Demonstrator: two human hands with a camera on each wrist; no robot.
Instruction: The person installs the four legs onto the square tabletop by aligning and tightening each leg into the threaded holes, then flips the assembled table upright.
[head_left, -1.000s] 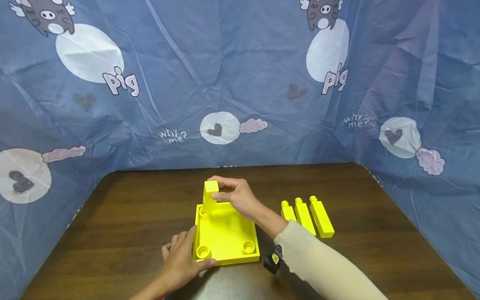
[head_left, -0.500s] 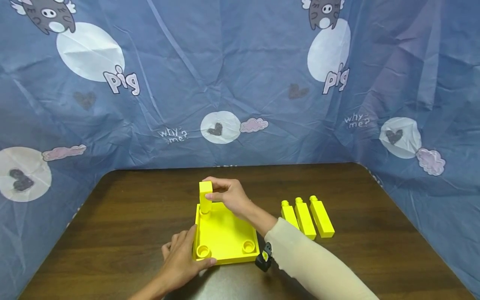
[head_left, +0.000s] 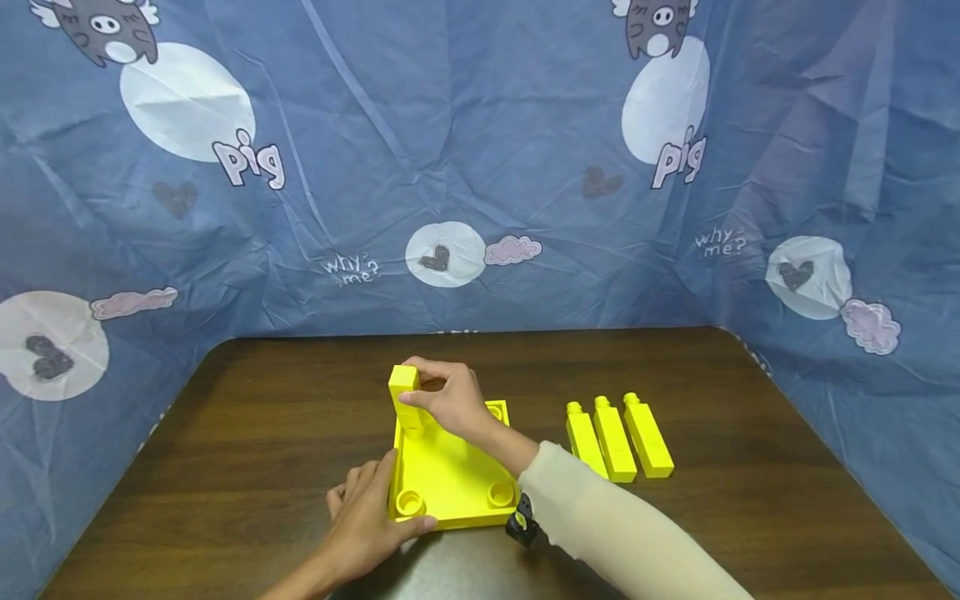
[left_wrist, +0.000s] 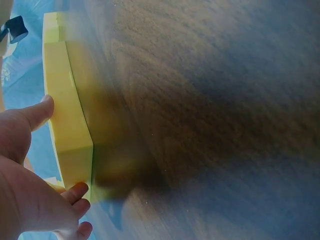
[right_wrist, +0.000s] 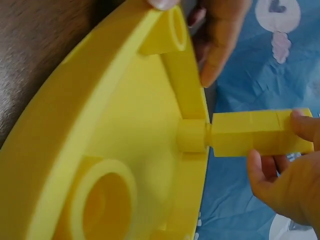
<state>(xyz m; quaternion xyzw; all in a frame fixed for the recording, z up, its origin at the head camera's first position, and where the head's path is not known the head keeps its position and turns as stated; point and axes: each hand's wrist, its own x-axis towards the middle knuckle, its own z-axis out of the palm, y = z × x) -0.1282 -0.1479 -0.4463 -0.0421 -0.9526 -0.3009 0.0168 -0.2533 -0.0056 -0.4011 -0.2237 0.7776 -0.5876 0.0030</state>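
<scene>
Post (right_wrist: 250, 132) stands at the tray's (head_left: 450, 475) ten-o'clock socket (right_wrist: 191, 135), neck (right_wrist: 209, 135) exposed. My right hand (head_left: 453, 404) pinches it; my left hand (head_left: 365, 508) holds the eight-o'clock corner. I judge off-axis pressure could jam the neck, slack bracing skid the tray.

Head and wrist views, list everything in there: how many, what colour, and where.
Tray: 1, yellow, on the table.
Sockets: 4, yellow, at the tray's corners.
Held leg: 1, yellow, at the far-left socket.
Loose legs: 3, yellow, right of the tray.
Table: 1, brown, under the tray.
Cloth: count unclear, blue, behind and beside the table.
Device: 1, black, beside the sleeve's end.
Sleeve: 1, cream, lower right of the head view.
Left hand: 1, gripping the tray's near-left corner.
Right hand: 1, pinching the held leg.
</scene>
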